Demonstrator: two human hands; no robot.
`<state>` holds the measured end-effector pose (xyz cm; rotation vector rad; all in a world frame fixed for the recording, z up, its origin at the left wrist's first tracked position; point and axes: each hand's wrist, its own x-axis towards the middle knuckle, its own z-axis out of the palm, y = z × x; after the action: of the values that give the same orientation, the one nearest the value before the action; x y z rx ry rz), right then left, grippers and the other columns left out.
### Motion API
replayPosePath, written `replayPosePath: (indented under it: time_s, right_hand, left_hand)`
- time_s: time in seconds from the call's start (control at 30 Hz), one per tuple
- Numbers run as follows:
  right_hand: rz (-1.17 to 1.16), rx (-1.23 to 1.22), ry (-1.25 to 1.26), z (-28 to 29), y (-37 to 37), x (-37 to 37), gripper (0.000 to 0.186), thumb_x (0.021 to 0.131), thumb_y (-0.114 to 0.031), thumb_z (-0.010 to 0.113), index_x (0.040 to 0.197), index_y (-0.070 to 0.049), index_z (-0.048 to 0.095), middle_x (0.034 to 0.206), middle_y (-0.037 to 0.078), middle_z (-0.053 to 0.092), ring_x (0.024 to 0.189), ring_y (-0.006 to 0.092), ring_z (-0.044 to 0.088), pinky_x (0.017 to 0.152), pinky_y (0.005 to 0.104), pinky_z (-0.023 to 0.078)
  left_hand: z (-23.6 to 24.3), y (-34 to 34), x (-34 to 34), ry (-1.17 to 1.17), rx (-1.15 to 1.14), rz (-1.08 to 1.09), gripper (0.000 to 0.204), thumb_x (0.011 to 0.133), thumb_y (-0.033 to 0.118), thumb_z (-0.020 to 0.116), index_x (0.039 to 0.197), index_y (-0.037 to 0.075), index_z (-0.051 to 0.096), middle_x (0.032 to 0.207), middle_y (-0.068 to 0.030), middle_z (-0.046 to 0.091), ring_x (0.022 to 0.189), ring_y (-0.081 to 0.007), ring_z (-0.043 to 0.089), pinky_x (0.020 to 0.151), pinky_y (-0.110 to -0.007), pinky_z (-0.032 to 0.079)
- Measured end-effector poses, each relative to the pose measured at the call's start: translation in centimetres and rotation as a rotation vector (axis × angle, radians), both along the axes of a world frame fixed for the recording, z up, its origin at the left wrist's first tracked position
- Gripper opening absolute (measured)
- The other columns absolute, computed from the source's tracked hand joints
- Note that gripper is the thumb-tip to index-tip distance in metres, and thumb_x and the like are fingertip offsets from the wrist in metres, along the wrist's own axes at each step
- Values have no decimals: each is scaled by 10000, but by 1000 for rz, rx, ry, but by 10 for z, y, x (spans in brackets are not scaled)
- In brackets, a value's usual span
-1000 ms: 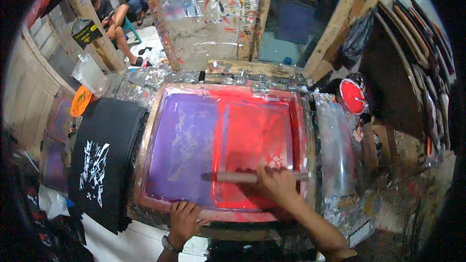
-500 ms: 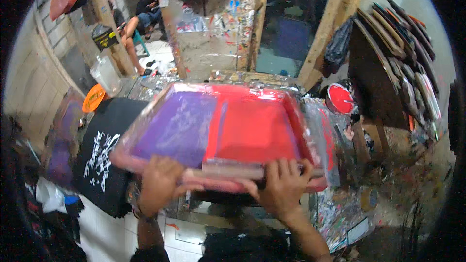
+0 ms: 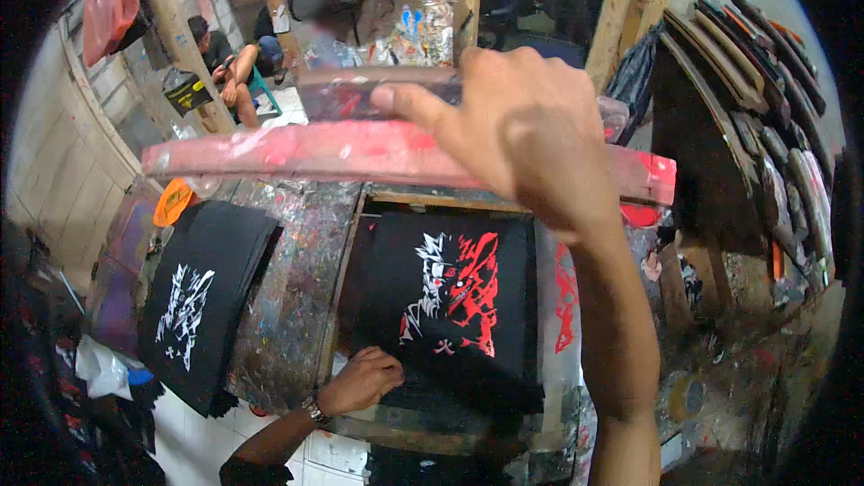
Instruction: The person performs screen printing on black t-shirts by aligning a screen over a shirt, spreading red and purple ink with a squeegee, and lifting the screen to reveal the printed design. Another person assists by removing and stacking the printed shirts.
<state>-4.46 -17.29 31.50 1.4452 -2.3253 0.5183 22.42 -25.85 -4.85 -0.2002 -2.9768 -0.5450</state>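
Now the wooden frame (image 3: 306,151) hangs high above the tabletop (image 3: 292,279), whereas half a second ago it was lower and two hands were on its near edge. At this moment only the right hand (image 3: 540,126) carries it; the left hand (image 3: 364,380) has moved down to the lower left edge of the black cloth (image 3: 454,306), whose white and red print has come into view. The right fingers are closed over the rim, with the thumb stretched toward the left and the other tips hidden. The left fingers are bent and close together; whether they pinch the cloth, one cannot tell.

The near side of the frame runs with its long axis from left to right, its right end slightly lower. The cloth lies flat below, and its print is taller than wide, with the top pointing away from the person.

To the left lies a stack of black cloths (image 3: 202,306), near an orange object (image 3: 173,202). On the right, a clear sheet (image 3: 562,297) bears red marks. The raised frame and the right forearm (image 3: 621,324) block the back and right parts of the tabletop.
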Motion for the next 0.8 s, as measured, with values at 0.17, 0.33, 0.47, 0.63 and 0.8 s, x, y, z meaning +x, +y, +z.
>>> replayPosePath:
  time_s: [0.17, 0.33, 0.47, 0.63, 0.8]
  right_hand:
    - [-67, 4, 84, 11, -12, -17, 824, 895, -774, 499, 855, 2, 774, 904, 258, 742, 880, 400, 746, 782, 475, 592]
    - [-17, -91, 332, -19, -3, -3, 607, 891, -637, 623, 888, -43, 752, 834, 212, 696, 791, 374, 711, 665, 484, 551]
    - [129, -86, 665, -29, 13, -16, 254, 859, -386, 724, 1108, -337, 743, 866, 145, 649, 697, 340, 655, 542, 463, 495]
    - [-90, -24, 123, -3, -6, 12, 802, 860, -767, 567, 801, 21, 705, 800, 283, 705, 776, 426, 716, 691, 538, 548]
    - [-110, -31, 124, 6, -4, 7, 802, 880, -745, 549, 855, 36, 727, 807, 299, 699, 820, 455, 707, 782, 538, 548]
  left_hand:
    - [-2, -4, -8, -40, 155, 50, 175, 913, 217, 702, 1028, 85, 707, 1022, -54, 649, 1031, -254, 613, 968, -405, 457]
    - [21, 8, 11, 263, -146, -32, 225, 831, 180, 725, 1038, 95, 701, 996, -58, 647, 985, -267, 610, 911, -411, 462]
    - [20, -14, 84, 196, 1, 601, 283, 858, 167, 672, 1125, 75, 658, 1132, -94, 638, 1128, -298, 597, 960, -479, 448]
    - [28, -46, 129, 590, 684, 1162, 497, 952, 31, 498, 1448, 19, 468, 1461, -217, 517, 1392, -348, 471, 1153, -462, 353]
    - [31, -141, 157, 842, 558, 1100, 710, 836, -103, 411, 1535, 10, 367, 1571, -181, 394, 1493, -294, 343, 1249, -385, 219]
